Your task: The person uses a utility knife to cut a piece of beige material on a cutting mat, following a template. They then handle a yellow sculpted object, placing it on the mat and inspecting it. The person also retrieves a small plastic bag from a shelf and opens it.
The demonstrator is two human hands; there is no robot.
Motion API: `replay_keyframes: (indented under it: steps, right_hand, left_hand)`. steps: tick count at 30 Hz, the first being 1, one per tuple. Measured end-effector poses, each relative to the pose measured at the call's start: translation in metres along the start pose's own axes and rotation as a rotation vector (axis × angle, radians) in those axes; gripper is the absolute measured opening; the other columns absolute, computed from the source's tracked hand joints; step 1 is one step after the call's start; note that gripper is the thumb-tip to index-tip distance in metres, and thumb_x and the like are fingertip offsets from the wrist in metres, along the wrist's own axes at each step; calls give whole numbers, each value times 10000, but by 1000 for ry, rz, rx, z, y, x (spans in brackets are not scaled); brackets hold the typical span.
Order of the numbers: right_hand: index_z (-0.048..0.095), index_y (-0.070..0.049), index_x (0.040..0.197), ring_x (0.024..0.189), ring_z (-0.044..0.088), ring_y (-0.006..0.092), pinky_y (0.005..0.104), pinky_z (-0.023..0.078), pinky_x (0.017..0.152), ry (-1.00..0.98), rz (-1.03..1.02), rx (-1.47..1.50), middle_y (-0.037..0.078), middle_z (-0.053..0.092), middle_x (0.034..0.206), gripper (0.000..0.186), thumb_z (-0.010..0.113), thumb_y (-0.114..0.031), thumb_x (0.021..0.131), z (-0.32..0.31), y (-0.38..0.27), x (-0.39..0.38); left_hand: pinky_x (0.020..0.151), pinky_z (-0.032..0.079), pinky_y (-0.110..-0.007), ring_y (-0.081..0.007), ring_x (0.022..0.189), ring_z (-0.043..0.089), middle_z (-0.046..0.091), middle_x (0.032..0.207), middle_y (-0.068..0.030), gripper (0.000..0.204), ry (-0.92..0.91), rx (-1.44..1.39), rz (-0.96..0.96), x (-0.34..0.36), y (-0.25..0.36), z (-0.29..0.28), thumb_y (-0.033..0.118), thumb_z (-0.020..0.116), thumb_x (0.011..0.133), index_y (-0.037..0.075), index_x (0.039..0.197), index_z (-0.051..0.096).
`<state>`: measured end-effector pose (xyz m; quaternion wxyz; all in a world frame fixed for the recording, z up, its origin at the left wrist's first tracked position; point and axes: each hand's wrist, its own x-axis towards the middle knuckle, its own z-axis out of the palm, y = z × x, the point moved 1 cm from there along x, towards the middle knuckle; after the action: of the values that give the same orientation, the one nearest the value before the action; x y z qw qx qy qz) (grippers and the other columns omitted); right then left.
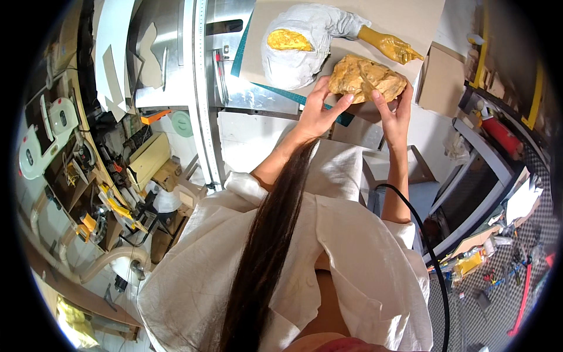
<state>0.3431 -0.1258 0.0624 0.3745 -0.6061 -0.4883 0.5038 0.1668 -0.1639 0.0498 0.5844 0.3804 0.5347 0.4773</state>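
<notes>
Both my hands hold an ochre-brown, rough, rock-like piece (pixel 352 76) at the table's near edge. My left hand (pixel 321 111) grips its left end, the thumb along the near side. My right hand (pixel 396 111) closes on its right end, the thumb against its near face. A darker, smooth, narrow strip crosses the middle of the piece; I cannot tell whether it is separate. Just beyond lies a white-wrapped sculpture (pixel 293 67) with a yellow patch on top. Its sleeve-like arm ends in an ochre sculpted hand (pixel 393 48) that points right.
Brown board (pixel 428 14) lies under the sculpture, over a teal cutting mat (pixel 281 94). A metal table with a long white rail (pixel 199 88) stands to the left. Cluttered shelves (pixel 135 205) fill the left side. A black cable (pixel 431 252) hangs near my right arm.
</notes>
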Motion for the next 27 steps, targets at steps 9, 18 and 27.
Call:
replay_keyframes:
  steps: [9, 18, 27]
  right_hand:
    - [398, -8, 1274, 992, 541, 182, 308, 435, 829, -20, 35, 40, 106, 532, 1146, 625, 736, -246, 805, -1, -5, 1]
    - [377, -8, 1298, 1046, 528, 194, 316, 435, 863, -56, 77, 66, 111, 524, 1179, 653, 737, -232, 802, -4, -10, 3]
    - [373, -10, 1301, 1053, 532, 192, 321, 437, 880, -72, 89, 63, 110, 523, 1190, 629, 722, -213, 818, -4, -17, 1]
  left_hand:
    - [904, 428, -293, -197, 1030, 564, 528, 1116, -126, 369, -8, 9, 22, 2, 2, -1, 153, 664, 860, -71, 1135, 565]
    - [876, 435, -286, -196, 999, 576, 553, 1071, -122, 356, 9, 49, 61, 2, 0, 0, 150, 681, 843, -70, 1104, 579]
    - [952, 354, -296, -188, 1069, 502, 518, 1118, -102, 311, -19, 34, 3, 2, 12, 0, 110, 638, 867, -52, 1125, 577]
